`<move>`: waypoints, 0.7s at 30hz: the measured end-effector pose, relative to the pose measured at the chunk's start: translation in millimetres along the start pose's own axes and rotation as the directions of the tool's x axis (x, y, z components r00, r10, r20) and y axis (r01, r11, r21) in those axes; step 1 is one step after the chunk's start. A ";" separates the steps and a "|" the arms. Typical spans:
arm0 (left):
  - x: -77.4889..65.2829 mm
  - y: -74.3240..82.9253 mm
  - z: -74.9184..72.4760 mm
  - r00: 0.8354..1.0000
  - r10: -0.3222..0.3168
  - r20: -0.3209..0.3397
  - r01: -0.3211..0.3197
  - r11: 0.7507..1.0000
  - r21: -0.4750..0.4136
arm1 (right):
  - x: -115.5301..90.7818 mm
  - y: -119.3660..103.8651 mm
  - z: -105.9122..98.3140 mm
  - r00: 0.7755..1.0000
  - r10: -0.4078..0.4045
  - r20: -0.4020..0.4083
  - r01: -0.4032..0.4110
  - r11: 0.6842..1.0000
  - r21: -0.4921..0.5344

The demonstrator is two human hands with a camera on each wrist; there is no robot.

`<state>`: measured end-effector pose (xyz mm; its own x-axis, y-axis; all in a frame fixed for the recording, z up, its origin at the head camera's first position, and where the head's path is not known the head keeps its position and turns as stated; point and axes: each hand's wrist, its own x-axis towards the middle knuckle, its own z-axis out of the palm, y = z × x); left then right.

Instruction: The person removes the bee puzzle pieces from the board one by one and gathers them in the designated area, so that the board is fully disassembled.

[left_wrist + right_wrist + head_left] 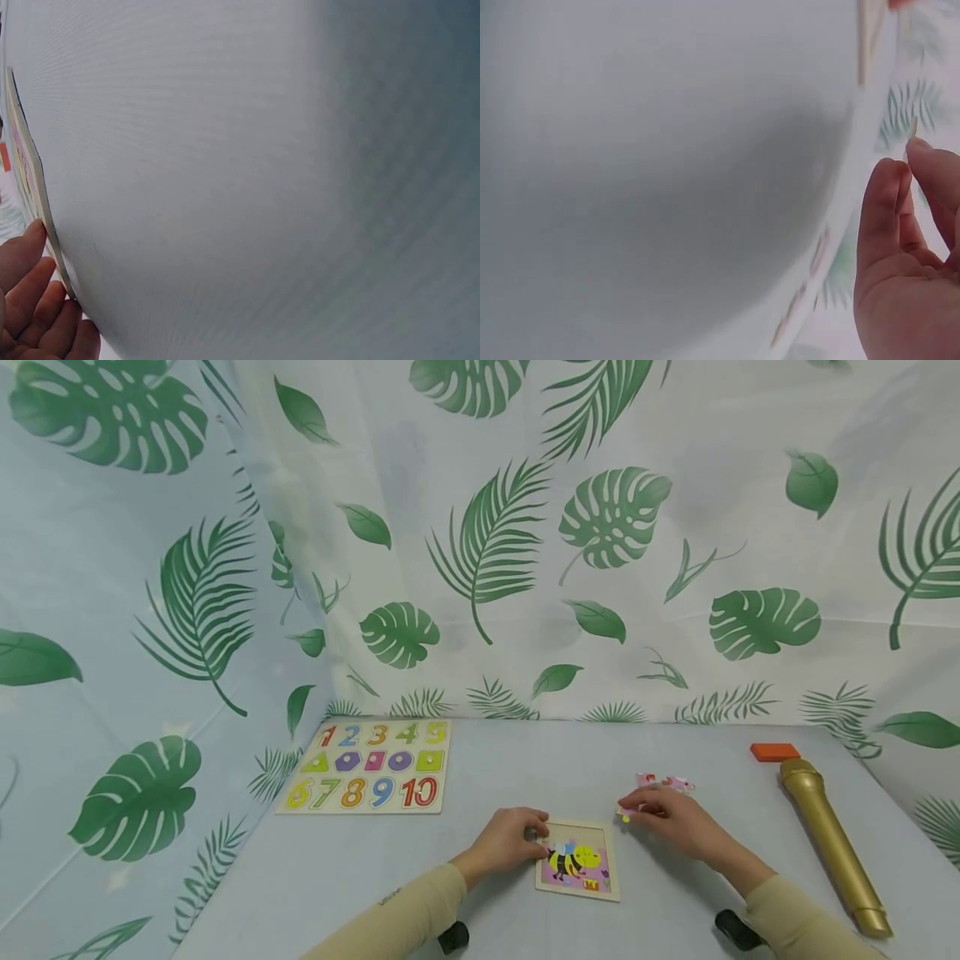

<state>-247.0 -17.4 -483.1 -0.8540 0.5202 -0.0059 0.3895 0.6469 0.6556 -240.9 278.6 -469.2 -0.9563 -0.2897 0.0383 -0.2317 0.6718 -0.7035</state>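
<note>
Square pale-wood puzzle tray [613,864]: lying flat on the whitish bench [532,768], holding yellow-and-black bee pieces [576,860] on pink, showing bare wood along the top. With the left hand [504,841], grasping its left rim in the fingers; with the right hand [678,822], pinching a small pink-and-yellow piece [624,815], partly hiding loose pink pieces [681,784] behind. Leftward, seeing a cream rectangular board [375,810] carrying coloured numerals and shapes; rightward, a gold cylindrical microphone [834,847] near an orange block [776,752].
</note>
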 end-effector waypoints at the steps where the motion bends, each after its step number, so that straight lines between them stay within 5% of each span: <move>1: 0.4 0.2 0.0 1.000 -0.001 0.000 0.001 1.000 0.003 | -0.2 2.4 -5.3 1.000 0.013 -0.009 -0.013 1.000 0.011; 11: 1.1 0.4 -0.2 1.000 -0.012 0.001 0.012 1.000 0.011 | -1.1 51.6 -60.6 0.994 0.077 -0.084 -0.085 0.992 -0.091; 21: -0.1 1.5 -1.6 1.000 0.017 -0.004 -0.017 1.000 0.016 | -4.1 83.1 -90.3 0.989 0.144 -0.031 -0.148 0.976 -0.162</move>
<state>-246.9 -17.4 -480.9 -0.8485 0.5291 0.0084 0.4096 0.6466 0.6435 -272.4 397.1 -463.7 -0.9849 -0.1683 -0.0416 -0.1138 0.8086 -0.5772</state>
